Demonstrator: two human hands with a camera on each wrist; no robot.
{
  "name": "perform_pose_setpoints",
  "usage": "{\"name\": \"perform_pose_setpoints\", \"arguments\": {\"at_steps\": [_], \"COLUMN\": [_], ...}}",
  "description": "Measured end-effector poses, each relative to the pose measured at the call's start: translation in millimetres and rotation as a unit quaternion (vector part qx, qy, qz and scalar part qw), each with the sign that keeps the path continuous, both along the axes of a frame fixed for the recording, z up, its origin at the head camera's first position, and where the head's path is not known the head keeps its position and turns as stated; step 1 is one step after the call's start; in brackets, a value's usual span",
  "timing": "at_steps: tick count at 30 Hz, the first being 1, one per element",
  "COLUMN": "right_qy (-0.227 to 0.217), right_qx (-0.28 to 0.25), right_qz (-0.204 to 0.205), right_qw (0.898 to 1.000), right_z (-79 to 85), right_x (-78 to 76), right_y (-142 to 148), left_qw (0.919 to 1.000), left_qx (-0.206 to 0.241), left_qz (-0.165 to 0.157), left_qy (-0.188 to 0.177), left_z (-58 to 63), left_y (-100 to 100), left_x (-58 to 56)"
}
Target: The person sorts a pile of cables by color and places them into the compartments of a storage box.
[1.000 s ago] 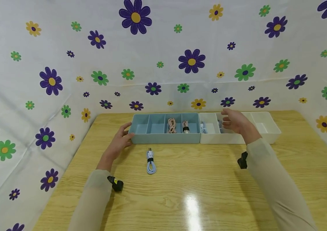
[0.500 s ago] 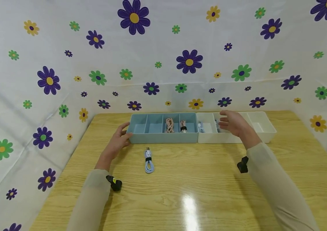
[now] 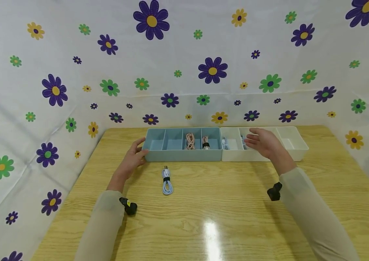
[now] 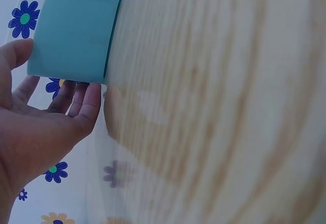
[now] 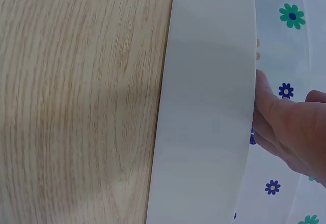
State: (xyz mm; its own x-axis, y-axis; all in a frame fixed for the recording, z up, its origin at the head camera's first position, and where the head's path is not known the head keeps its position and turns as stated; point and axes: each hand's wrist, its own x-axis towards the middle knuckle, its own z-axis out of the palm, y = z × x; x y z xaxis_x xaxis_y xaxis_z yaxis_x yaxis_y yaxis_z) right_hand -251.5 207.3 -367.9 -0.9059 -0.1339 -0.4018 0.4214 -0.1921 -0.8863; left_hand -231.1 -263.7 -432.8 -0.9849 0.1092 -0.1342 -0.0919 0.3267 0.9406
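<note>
My left hand (image 3: 131, 159) rests against the left end of a blue divided box (image 3: 184, 156), thumb at the front corner and fingers along the end wall in the left wrist view. Over the middle of a white divided box (image 3: 290, 154), my right hand (image 3: 264, 142) hovers with loosely extended fingers, holding nothing. On the table before the blue box lies a coiled light blue cable (image 3: 167, 186) with a plug, bound by a black strap. Inside the blue box are a pink cable bundle (image 3: 190, 140) and a paler strapped bundle (image 3: 205, 141).
The two boxes stand end to end along the back of the wooden table (image 3: 177, 224). A light blue cable (image 3: 225, 144) lies in the white box's left compartment; another (image 3: 243, 142) beside it is partly hidden by the right hand. Flower-patterned cloth (image 3: 106, 69) walls the back and sides.
The right hand has lowered slightly and shifted a little rightward relative to the white box. The left hand stays at the blue box's end; the head view has turned slightly.
</note>
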Motion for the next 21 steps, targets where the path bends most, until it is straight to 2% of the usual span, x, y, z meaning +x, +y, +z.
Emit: {"name": "perform_pose_setpoints", "arguments": {"at_steps": [8, 16, 21], "right_qy": [0.009, 0.036, 0.047], "right_qx": [-0.028, -0.011, 0.005], "right_qz": [-0.015, 0.028, 0.041], "right_qw": [0.999, 0.999, 0.998], "right_z": [-0.2, -4.9, -5.9], "right_x": [6.9, 16.2, 20.7], "right_y": [-1.7, -6.9, -10.9], "left_qw": [1.0, 0.9999, 0.9997], "left_qx": [0.004, 0.01, 0.02], "left_qz": [0.007, 0.006, 0.005], "left_qy": [0.006, 0.01, 0.01], "left_z": [-2.5, 2.5, 2.8], "left_y": [-0.6, 1.0, 0.7], "left_x": [-2.3, 0.0, 0.3]}}
